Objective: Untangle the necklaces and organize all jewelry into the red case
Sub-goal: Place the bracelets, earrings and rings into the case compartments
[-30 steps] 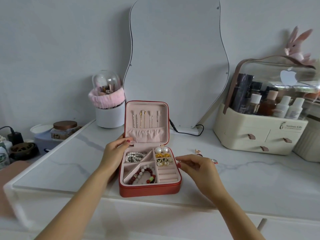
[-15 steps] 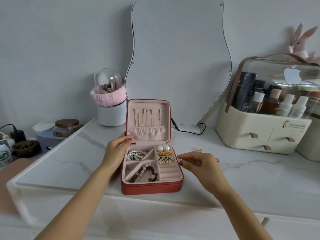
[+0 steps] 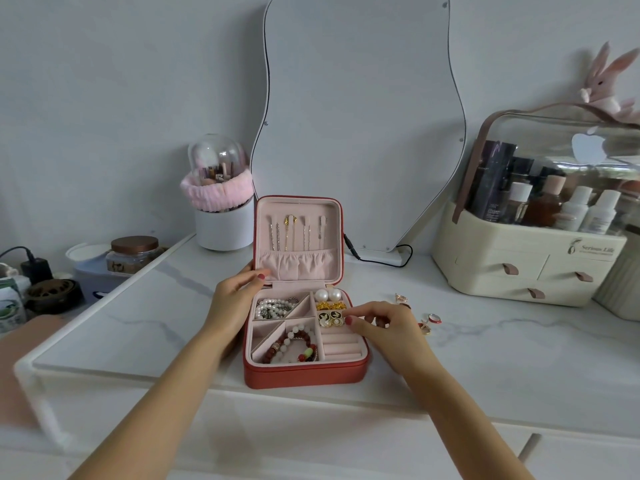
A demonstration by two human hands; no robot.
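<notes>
- While the red case sits open at the near edge of the marble table, clutter lines the far left: a dark charger, a brown-lidded glass jar, and a white brush holder wearing a pink headband under a clear dome.
- Left hand is on the case's left side, fingers curled round the corner where the upright lid meets the base, gripping it.
- Up in the lid, thin necklaces hang in a row above a gathered pink pocket.
- Down in the base: a pearl strand fills the far-left compartment, a red and white bead bracelet lies in the near-left one.
- Far-right section holds two pearl studs, gold pieces just nearer, then black and gold earrings.
- Right hand reaches in from the right, thumb and forefinger pinched together right at those black and gold earrings; whether they actually grip one, I cannot tell.
- Near the hand, the ring rolls show pink.
- Right of the case, small loose jewelry lies on the marble, with another piece farther back.
- Behind everything, a wavy mirror leans on the wall, its cable trailing along.
- Far right stands a cream cosmetics organizer with bottles under a clear cover, and a pink plush rabbit on top.
</notes>
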